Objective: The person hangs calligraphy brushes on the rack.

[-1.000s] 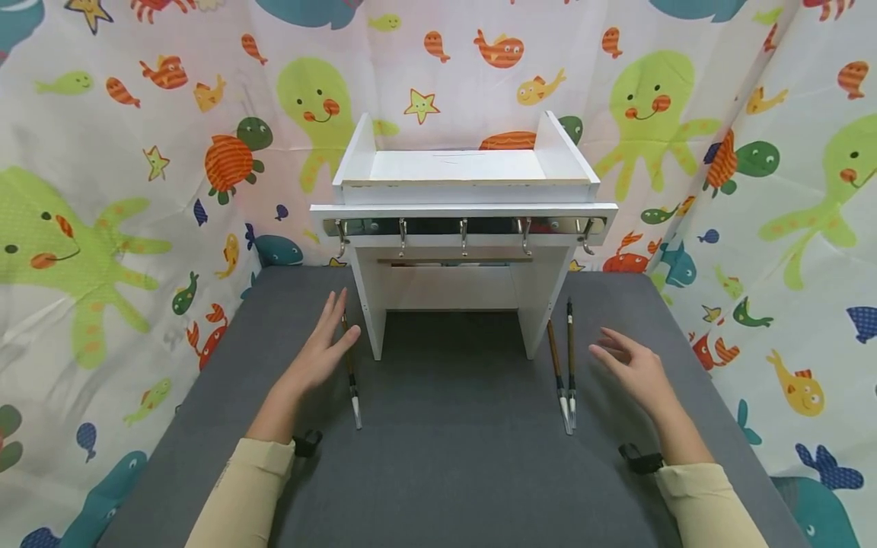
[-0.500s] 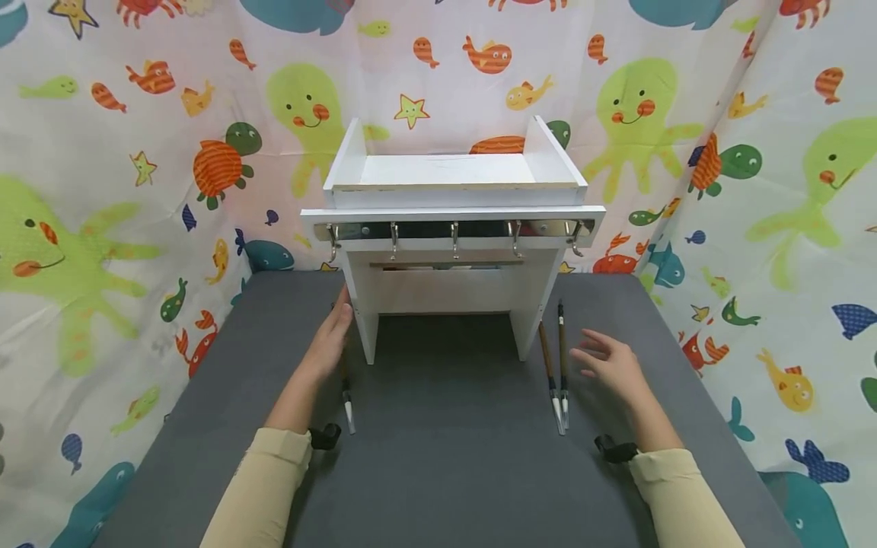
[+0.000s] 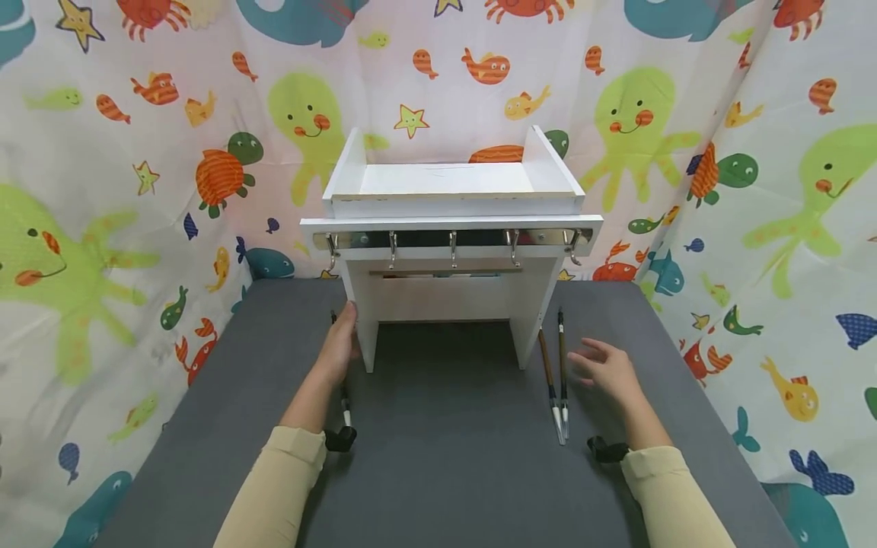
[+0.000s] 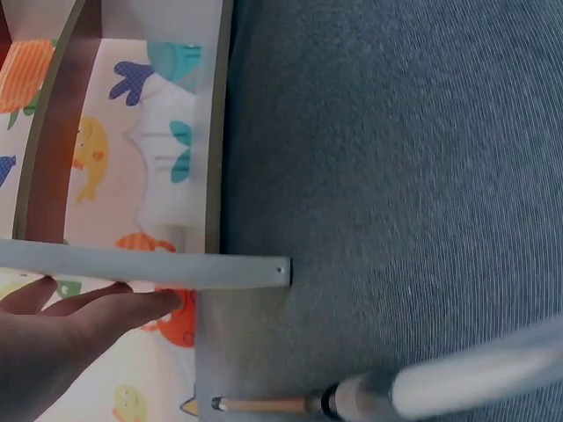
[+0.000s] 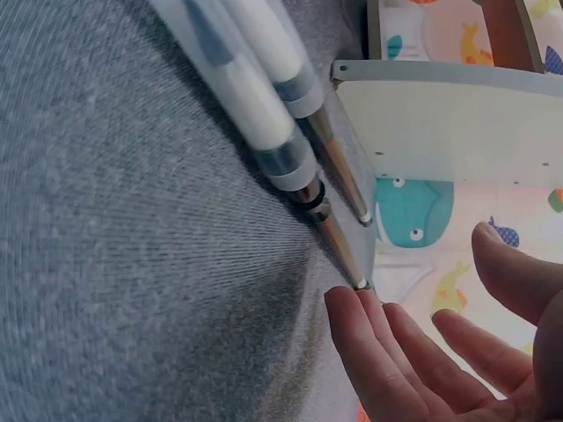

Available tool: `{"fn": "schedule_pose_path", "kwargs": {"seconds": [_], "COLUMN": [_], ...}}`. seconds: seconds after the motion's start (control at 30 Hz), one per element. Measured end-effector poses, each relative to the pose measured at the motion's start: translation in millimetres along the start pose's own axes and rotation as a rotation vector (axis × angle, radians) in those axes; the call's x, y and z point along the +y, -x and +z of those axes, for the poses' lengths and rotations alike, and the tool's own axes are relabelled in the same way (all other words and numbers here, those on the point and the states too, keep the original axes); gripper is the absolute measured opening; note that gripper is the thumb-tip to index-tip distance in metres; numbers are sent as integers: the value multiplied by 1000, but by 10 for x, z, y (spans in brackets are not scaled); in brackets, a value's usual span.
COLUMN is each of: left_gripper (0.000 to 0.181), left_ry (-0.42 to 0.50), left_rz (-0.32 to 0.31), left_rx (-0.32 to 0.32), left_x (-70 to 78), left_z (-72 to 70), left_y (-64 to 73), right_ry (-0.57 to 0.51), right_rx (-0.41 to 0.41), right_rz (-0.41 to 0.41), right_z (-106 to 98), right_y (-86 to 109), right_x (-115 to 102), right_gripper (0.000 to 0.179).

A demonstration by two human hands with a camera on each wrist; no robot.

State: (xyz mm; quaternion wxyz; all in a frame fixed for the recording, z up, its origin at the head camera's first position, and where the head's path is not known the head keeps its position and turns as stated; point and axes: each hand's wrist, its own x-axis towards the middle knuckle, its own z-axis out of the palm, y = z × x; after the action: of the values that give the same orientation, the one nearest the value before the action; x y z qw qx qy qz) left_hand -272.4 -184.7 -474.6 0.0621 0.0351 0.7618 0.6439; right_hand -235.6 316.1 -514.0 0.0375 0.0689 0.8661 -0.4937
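Observation:
A white shelf rack (image 3: 452, 207) with a row of metal hooks (image 3: 453, 250) along its front stands on the grey cloth. My left hand (image 3: 337, 346) is at its left side panel (image 4: 251, 272); in the left wrist view the fingertips touch or nearly touch the panel's outer face. One writing brush (image 3: 346, 407) with white bristles lies beside that hand, partly hidden by it. To the right of the rack lie two more brushes, a brown-handled one (image 3: 548, 365) and a darker one (image 3: 563, 358). My right hand (image 3: 610, 373) hovers near these with its fingers loosely bent, holding nothing.
A grey cloth (image 3: 445, 472) covers the table. Behind and at both sides hangs a white curtain (image 3: 226, 68) printed with sea animals. The rack has an open top tray (image 3: 445, 178) and an open space beneath, between its side panels.
My left hand has moved right, from beside the left brush to the rack's left panel. My right hand has shifted slightly left relative to the brushes. The rack looks unmoved.

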Motion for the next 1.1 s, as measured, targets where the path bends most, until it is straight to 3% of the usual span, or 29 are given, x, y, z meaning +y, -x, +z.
{"fn": "schedule_pose_path", "kwargs": {"seconds": [0.63,1.1], "left_gripper": [89,91], "left_ry": [0,-7], "left_rz": [-19,-33], "left_rx": [73,54], "left_x": [-25,-3], "left_z": [49,49], "left_y": [9,29], "right_ry": [-15,155], "right_rx": [-28,70], "right_rz": [70,84], "right_z": [186,356], "right_y": [-149,-202], "right_x": [50,39], "right_gripper": [77,67]}}
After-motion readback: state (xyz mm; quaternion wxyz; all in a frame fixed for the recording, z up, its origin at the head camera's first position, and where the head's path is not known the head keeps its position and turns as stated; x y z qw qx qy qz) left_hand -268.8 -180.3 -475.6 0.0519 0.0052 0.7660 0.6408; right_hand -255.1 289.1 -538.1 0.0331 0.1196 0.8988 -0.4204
